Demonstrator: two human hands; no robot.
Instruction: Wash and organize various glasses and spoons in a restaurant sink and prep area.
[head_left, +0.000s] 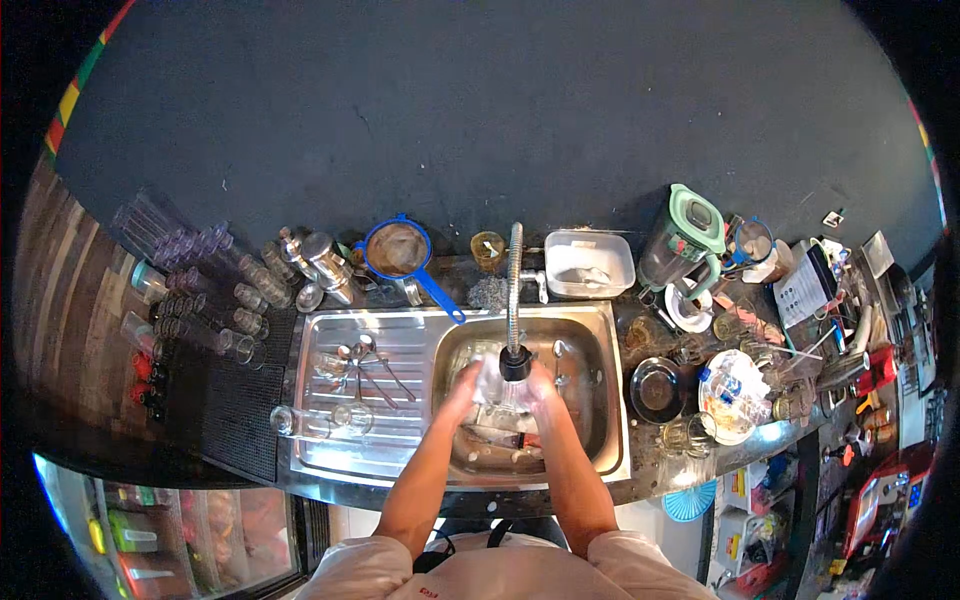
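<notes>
Both hands are inside the steel sink basin (600, 442), under the black spray head (515, 364) of a coiled-spring tap. Water runs down between them. My left hand (466, 384) is against something white (490, 379), either suds or a cloth; I cannot tell which. My right hand (541, 384) is just right of the spray head, its fingers partly hidden and wet. Whether either hand grips an object is unclear. Below them in the basin lies a knife-like utensil with a dark and red handle (525, 440). A spoon (558, 349) rests at the basin's back right.
Spoons (365, 352) and glasses (304, 421) lie on the drainboard (315, 457). A blue-rimmed strainer (397, 247), a white plastic tub (589, 262) and a green-lidded blender jug (682, 240) stand behind. On the right are a dark bowl (656, 390) and a plate with scraps (731, 397).
</notes>
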